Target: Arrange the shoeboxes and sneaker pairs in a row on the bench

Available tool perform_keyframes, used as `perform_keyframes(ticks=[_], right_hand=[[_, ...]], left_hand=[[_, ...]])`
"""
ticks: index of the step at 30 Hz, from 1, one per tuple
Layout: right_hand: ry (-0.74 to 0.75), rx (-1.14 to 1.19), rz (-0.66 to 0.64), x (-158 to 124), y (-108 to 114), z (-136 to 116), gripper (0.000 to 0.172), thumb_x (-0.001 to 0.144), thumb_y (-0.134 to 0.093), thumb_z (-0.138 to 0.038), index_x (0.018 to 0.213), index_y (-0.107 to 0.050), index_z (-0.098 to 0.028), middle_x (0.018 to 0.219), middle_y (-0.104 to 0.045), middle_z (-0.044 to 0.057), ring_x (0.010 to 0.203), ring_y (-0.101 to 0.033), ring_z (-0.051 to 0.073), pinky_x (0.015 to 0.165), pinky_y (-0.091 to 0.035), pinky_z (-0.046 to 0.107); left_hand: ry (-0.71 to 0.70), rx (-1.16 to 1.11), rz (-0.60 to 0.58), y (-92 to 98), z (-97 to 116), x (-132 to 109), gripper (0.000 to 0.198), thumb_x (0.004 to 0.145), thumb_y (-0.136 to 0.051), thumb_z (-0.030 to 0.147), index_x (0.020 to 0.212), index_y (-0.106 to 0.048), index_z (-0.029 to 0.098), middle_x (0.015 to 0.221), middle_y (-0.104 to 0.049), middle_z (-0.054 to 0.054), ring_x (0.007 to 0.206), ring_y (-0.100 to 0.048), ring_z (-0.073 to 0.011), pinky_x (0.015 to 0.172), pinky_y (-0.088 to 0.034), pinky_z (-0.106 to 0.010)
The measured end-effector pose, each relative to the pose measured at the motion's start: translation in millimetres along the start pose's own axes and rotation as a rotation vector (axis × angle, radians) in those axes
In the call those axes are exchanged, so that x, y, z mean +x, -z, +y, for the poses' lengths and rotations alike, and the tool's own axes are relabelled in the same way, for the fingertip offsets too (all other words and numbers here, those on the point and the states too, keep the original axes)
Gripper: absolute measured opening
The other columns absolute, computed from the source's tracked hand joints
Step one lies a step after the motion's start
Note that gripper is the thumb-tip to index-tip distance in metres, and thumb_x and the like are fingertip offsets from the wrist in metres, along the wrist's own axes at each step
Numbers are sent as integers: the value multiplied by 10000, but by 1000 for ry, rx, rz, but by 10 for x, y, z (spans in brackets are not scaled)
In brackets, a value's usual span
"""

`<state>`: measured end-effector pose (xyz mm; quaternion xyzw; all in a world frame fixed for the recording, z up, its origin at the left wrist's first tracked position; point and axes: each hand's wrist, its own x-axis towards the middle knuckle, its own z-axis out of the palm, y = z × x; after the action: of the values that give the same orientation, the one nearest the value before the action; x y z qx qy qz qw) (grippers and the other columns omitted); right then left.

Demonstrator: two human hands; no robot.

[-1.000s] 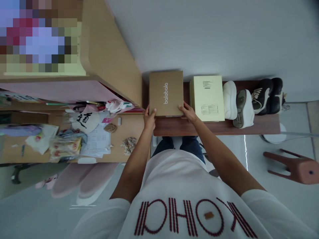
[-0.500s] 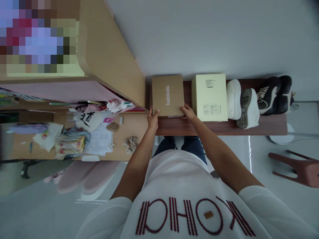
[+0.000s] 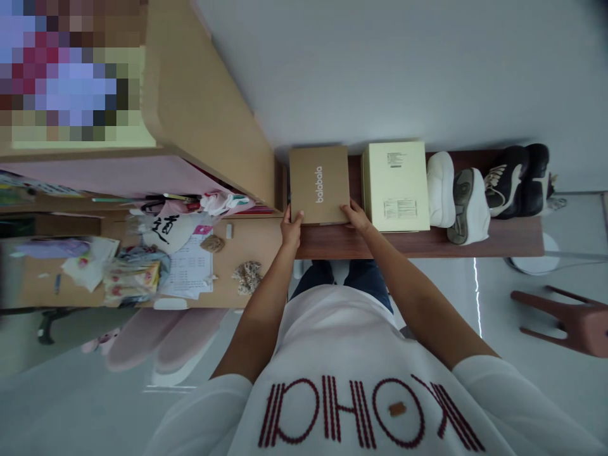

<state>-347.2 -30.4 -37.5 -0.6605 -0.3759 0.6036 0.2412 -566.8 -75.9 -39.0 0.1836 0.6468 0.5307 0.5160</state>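
A brown cardboard shoebox (image 3: 319, 185) lettered "balabala" is at the left end of a dark wooden shelf top (image 3: 327, 244), near the wall. My left hand (image 3: 291, 229) grips its near left corner, with the thumb on the lid. At the near right corner, my right hand (image 3: 355, 215) holds the box with the fingers on its side and edge. Just right of it stands a pale yellow box (image 3: 396, 183) with printed labels, apart from the brown one by a narrow gap. The undersides of both boxes are hidden.
White shoes (image 3: 441, 190) and black shoes (image 3: 510, 180) line the shelf's right part. A wooden cabinet side (image 3: 213, 107) rises close at the left. Below it, a desk (image 3: 232, 253) carries papers, a white cap (image 3: 171, 233) and bags. A reddish stool (image 3: 579, 320) stands at right.
The view has shifted slightly, so the yellow box and shoes appear a little further left. Both hands keep their hold on the brown shoebox, which has barely moved.
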Motion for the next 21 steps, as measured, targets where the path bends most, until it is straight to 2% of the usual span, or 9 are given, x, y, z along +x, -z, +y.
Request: perform_keyframes(ticks=[2, 5, 8, 10, 12, 15, 18, 21], right_hand=[[58, -54, 42, -15, 20, 12, 908, 866, -656, -655, 1661, -435, -276, 1653, -538, 116, 1515, -518, 370, 1227, -435, 653], [227, -107, 123, -123, 130, 2, 1053, 809, -706, -766, 1665, -437, -216, 1696, -475, 153, 1581, -432, 373, 1323, -305, 584], [365, -89, 157, -296, 358, -63, 1114, 804, -675, -851, 1687, -397, -232, 1683, -485, 175, 1536, -487, 383, 1276, -381, 593], [412, -78, 188, -395, 566, -138, 1094, 819, -660, -864, 1694, -382, -271, 1663, -509, 175, 1483, -539, 390, 1217, -448, 613], [429, -81, 237, -452, 798, -221, 1065, 834, -645, -867, 1692, -381, -294, 1657, -514, 174, 1459, -555, 396, 1176, -486, 617], [430, -94, 308, -451, 1147, -311, 1051, 853, -616, -868, 1688, -385, -273, 1651, -509, 189, 1468, -539, 406, 1158, -503, 609], [434, -131, 353, -377, 1463, -310, 1027, 867, -590, -870, 1676, -402, -266, 1659, -493, 189, 1486, -514, 409, 1178, -480, 618], [441, -206, 413, -262, 1730, -212, 1001, 869, -583, -868, 1642, -452, -244, 1659, -485, 188, 1513, -480, 415, 1234, -410, 642]], left_hand=[[-38, 36, 23, 6, 18, 7, 700, 831, -884, 361, 1479, -632, 285, 1567, -639, -78, 1515, -537, -251, 1259, -432, -414], [-51, 140, 96, 55, 90, 19, 754, 834, -880, 337, 1517, -574, 243, 1657, -539, -121, 1585, -448, -255, 1322, -320, -396], [-104, 256, 177, 63, 213, -12, 810, 826, -887, 333, 1541, -520, 230, 1727, -426, -152, 1651, -326, -264, 1355, -231, -385], [-190, 285, 179, -32, 301, -76, 806, 823, -890, 355, 1532, -522, 245, 1726, -421, -143, 1670, -276, -275, 1362, -218, -390], [-259, 270, 116, -239, 367, -176, 773, 830, -887, 373, 1514, -541, 267, 1707, -450, -123, 1673, -264, -282, 1363, -226, -400], [-262, 205, -45, -705, 377, -354, 722, 833, -893, 376, 1478, -581, 287, 1685, -482, -106, 1666, -278, -301, 1359, -241, -428], [-191, 135, -180, -1204, 252, -501, 711, 803, -926, 358, 1440, -621, 273, 1667, -501, -121, 1648, -312, -338, 1351, -258, -463], [-91, 107, -248, -1585, 38, -565, 747, 753, -964, 328, 1420, -639, 242, 1654, -512, -161, 1621, -359, -378, 1326, -301, -491]])
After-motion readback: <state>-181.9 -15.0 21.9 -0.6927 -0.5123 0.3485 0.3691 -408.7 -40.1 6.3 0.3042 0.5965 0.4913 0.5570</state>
